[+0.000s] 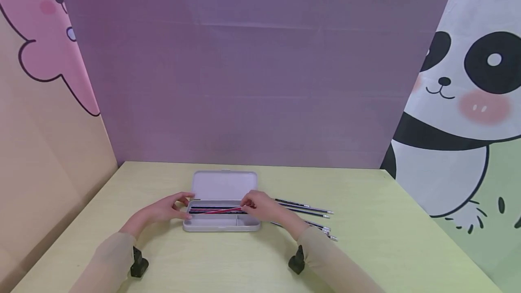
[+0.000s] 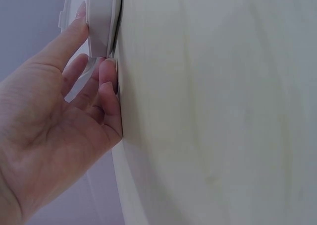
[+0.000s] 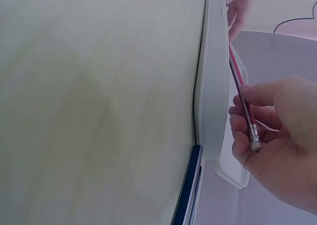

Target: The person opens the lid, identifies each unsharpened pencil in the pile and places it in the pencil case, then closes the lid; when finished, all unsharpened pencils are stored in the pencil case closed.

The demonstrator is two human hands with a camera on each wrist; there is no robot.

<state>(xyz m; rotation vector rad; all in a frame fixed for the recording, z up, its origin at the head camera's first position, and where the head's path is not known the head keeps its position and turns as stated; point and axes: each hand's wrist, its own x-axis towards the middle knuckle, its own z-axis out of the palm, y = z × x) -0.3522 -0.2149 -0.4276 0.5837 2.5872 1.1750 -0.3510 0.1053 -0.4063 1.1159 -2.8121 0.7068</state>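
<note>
A white pencil case [image 1: 209,229] lies open on the table, its lid [image 1: 224,184] tipped back. My left hand [image 1: 164,208] holds the case at its left end, thumb by the front corner and index finger toward the hinge side. In the left wrist view, its other fingers curl below the case's end. My right hand [image 1: 262,206] pinches a red pencil [image 3: 245,98] near its eraser end, over the right part of the case. The pencil slants down leftward over several dark pencils [image 1: 203,207] lying in the long rear compartment.
Several dark pencils with white ends [image 1: 317,211] lie on the table [image 1: 195,261] to the right of the case, partly hidden by my right forearm. A divider splits the case's front part. A purple panel [image 1: 260,80] stands behind the table.
</note>
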